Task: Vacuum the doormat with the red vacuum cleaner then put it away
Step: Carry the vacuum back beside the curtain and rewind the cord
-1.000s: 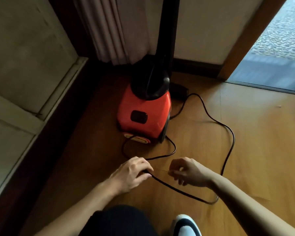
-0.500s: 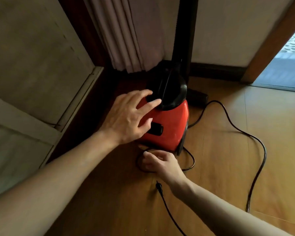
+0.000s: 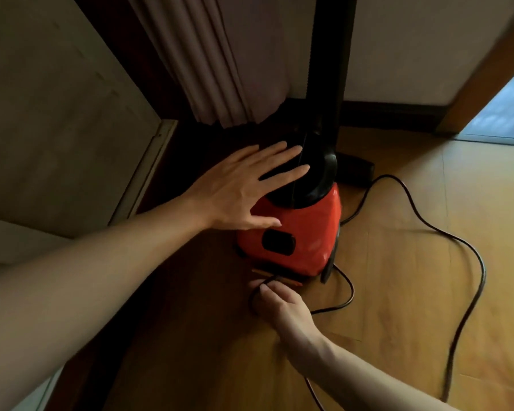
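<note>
Warm brown wooden floorboards (image 3: pixel 398 307) fill the near and right part of the view. A pale beige wall panel (image 3: pixel 57 114) closes the left side above a dark skirting.

From the near left a bare forearm reaches far and right. The left hand (image 3: pixel 235 191) lies palm down with its fingers straight and spread wide. The fingertips are over the black dome and the thumb lies along the red shell. Whether the palm presses down cannot be told.

Behind it a pleated greyish-pink curtain (image 3: pixel 220 54) hangs to the floor.

The red vacuum cleaner (image 3: pixel 306 229), a glossy red plastic body with a black domed top, stands upright on the floor in the far corner by the curtain. Its black upright tube (image 3: pixel 330 54) runs out of the top edge. A black rectangular recess (image 3: pixel 278 243) sits on the near face. An orange strip at the base may carry a marking, too blurred to read.

Just near the base, the right hand (image 3: pixel 282 304) curls its fingers round a loop of the thin black power cord (image 3: pixel 478 259). Most of its fingers are hidden beneath it.

The cord snakes right across the boards and is cut off at the near edge. A black floor nozzle (image 3: pixel 358 170) shows behind the body. At far right a wooden door frame (image 3: pixel 484 81) borders a bright doorway (image 3: pixel 508 108).
</note>
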